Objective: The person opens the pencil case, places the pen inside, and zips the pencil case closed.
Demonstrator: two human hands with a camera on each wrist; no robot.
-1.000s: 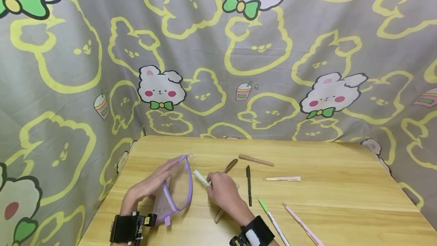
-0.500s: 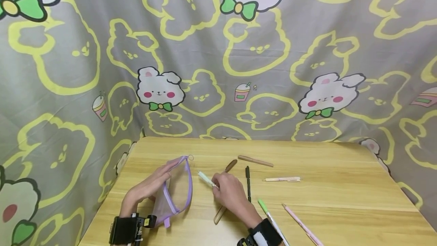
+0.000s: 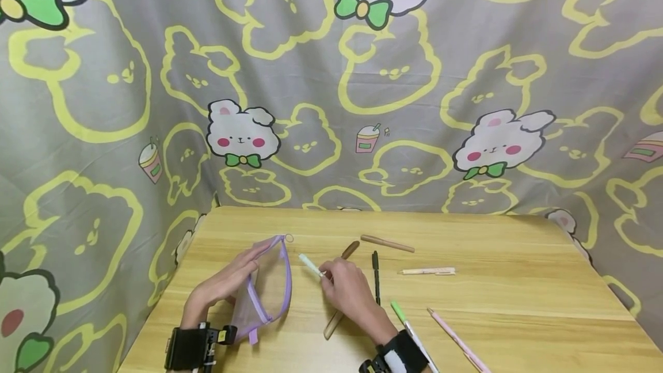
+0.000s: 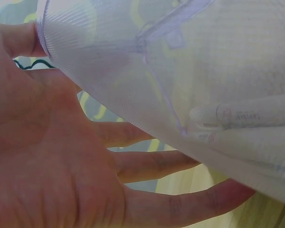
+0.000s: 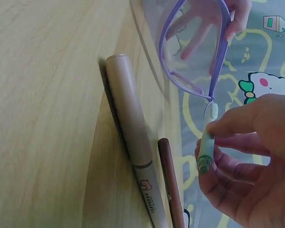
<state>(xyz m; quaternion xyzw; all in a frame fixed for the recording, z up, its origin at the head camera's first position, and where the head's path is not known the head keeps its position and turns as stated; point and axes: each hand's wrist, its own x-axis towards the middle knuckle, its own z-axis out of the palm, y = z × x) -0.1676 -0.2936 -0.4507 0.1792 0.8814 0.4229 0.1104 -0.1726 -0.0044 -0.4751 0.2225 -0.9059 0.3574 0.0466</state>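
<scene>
Pouch [image 3: 271,284] of see-through mesh with purple trim stands near the left edge of the wooden table [image 3: 544,292], mouth spread toward the right; pale pens [image 4: 249,115] show through its wall. The left hand [image 3: 230,275] grips it at the rim, fingers parted against the mesh. The right hand [image 3: 346,288] pinches a mint pen [image 3: 309,265] between thumb and fingers, near the mouth. A brown pen [image 3: 350,249] and a beige marker [image 3: 333,325] lie by that hand; a pink pen [image 3: 458,339] lies toward the near edge.
</scene>
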